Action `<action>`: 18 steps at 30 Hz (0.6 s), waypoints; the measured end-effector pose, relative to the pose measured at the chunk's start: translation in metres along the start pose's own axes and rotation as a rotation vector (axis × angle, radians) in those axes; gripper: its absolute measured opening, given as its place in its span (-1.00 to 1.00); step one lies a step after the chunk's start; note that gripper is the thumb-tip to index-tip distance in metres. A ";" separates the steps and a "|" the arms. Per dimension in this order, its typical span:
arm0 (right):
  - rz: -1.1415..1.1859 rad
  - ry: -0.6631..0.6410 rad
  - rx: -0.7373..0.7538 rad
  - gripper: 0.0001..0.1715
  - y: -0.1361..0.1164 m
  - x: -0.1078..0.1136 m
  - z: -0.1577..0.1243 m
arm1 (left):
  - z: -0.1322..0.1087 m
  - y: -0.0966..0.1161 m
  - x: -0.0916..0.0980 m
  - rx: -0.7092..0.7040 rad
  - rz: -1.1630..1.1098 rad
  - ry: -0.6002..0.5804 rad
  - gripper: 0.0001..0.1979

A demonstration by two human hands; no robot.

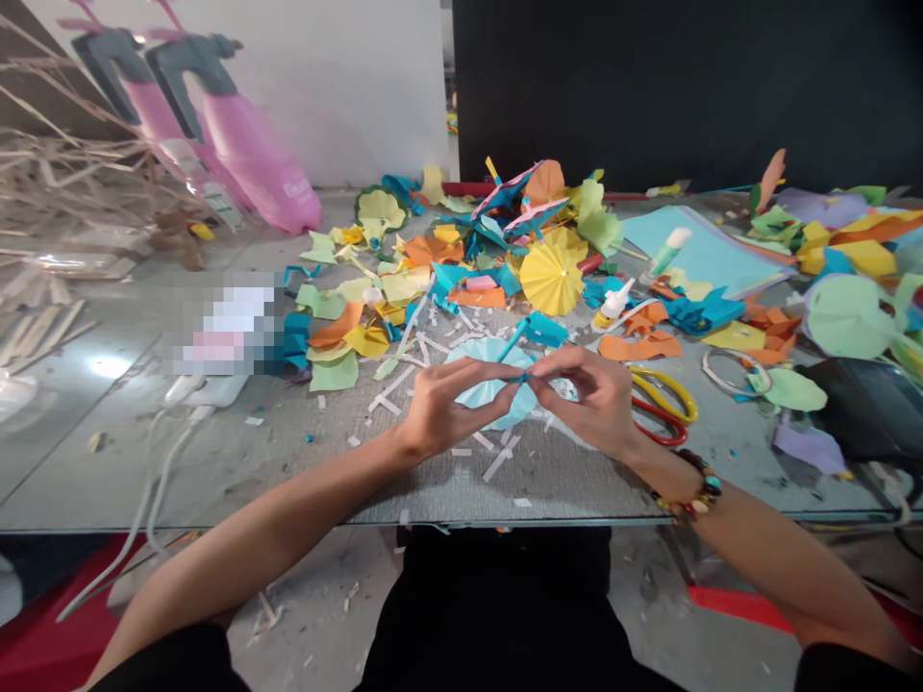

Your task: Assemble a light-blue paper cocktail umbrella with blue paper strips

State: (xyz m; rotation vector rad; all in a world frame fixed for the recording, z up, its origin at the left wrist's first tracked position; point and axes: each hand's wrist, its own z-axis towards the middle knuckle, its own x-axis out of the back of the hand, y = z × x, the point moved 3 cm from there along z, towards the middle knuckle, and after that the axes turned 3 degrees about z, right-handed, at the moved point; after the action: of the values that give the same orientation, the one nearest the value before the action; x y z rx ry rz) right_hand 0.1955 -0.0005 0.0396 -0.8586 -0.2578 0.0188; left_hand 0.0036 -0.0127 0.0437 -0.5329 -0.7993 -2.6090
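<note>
My left hand (458,399) and my right hand (587,394) meet above the table's front part, fingertips pinched on a small dark blue paper piece (525,377). A pleated light blue paper disc (472,360) lies just beneath and behind them. From near the fingertips a blue paper roll (513,338) slants up toward a folded blue paper (546,329); whether it joins the pinched piece is unclear. Scissors with yellow and red handles (667,394) lie beside my right hand.
Colourful paper scraps (433,252) and a yellow pleated disc (552,279) cover the back. A glue bottle (612,303) stands behind my right hand. Pink spray bottles (252,154) are at back left, a cabled phone (227,327) at left, a black box (865,408) at right.
</note>
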 end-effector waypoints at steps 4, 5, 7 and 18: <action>0.030 0.018 -0.043 -0.83 0.001 -0.001 -0.001 | 0.000 -0.001 -0.001 -0.032 -0.037 0.002 -0.81; 0.040 0.027 -0.050 -0.83 0.001 -0.001 -0.001 | 0.000 -0.001 -0.002 -0.041 -0.040 0.007 -0.81; 0.057 0.041 -0.055 -0.81 0.002 -0.001 -0.001 | -0.001 -0.002 -0.002 -0.047 -0.026 0.019 -0.80; -0.093 -0.036 0.124 -0.74 -0.005 0.000 0.000 | -0.004 -0.001 -0.004 -0.031 0.053 0.047 -0.80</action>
State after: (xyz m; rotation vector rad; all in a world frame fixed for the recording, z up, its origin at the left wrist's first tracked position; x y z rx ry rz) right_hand 0.1947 -0.0041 0.0430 -0.7230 -0.3273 -0.0365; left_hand 0.0055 -0.0131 0.0387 -0.4931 -0.7220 -2.5792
